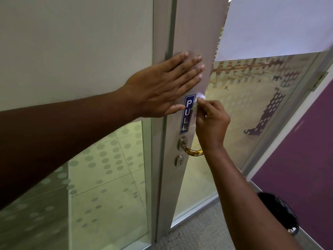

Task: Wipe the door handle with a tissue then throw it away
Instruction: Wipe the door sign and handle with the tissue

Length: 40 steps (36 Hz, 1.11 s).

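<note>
Small crumpled white tissue (197,102), bunched into a soft wad with a faint purplish tinge at its lower fold, pinched at the fingertips of the right hand (212,121) and pressed against the pale grey door stile (194,33), right at the upper right corner of the blue vertical "PULL" sticker (187,114). Right fingers clenched round the wad, knuckles outward, wrist crossing in front of the curved brass-toned lever handle (191,150) at 6 o'clock from the tissue (lever's far end hidden behind the arm). Round silver keyhole plate (179,161) just below the lever's rosette. Left hand (162,87) at 10 o'clock from the tissue, fingers spread flat and released, palm against the stile, thumb tip touching the sticker's edge. Black-lined round bin (281,213) on the grey carpet at 5 o'clock, well apart.
</note>
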Each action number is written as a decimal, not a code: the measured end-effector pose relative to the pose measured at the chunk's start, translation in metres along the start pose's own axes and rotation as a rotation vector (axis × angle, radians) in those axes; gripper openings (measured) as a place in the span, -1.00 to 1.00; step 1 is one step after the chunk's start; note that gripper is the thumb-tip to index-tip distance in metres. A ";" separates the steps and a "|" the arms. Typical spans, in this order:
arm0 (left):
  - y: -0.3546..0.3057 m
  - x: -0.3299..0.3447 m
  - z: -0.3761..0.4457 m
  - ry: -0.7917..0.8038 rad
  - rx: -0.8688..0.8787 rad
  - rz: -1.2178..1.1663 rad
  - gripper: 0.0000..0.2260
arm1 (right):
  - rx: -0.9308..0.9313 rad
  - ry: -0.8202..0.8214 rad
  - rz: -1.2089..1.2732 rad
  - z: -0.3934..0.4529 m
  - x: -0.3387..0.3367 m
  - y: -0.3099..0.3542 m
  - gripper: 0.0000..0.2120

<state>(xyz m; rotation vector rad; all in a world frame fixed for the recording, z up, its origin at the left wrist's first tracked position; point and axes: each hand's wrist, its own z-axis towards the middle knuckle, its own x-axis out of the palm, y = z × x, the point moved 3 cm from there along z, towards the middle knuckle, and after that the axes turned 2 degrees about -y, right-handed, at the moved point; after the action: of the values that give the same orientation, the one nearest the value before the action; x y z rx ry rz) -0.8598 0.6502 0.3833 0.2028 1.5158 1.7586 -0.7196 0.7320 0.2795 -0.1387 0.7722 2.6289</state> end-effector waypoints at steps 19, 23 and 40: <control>-0.001 0.001 -0.001 -0.021 0.008 0.012 -0.26 | 0.516 0.003 0.113 -0.024 0.007 -0.012 -0.84; 0.000 0.000 -0.001 -0.016 0.004 0.005 -0.26 | 0.380 -0.028 0.091 -0.012 0.007 -0.006 -0.85; 0.001 0.000 0.001 0.012 -0.003 -0.005 -0.25 | 0.353 0.088 0.094 0.038 -0.013 0.007 -0.77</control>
<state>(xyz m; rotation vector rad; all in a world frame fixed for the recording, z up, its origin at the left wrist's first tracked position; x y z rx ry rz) -0.8597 0.6506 0.3840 0.1869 1.5208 1.7617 -0.7103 0.7429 0.3180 -0.1221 1.2854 2.5368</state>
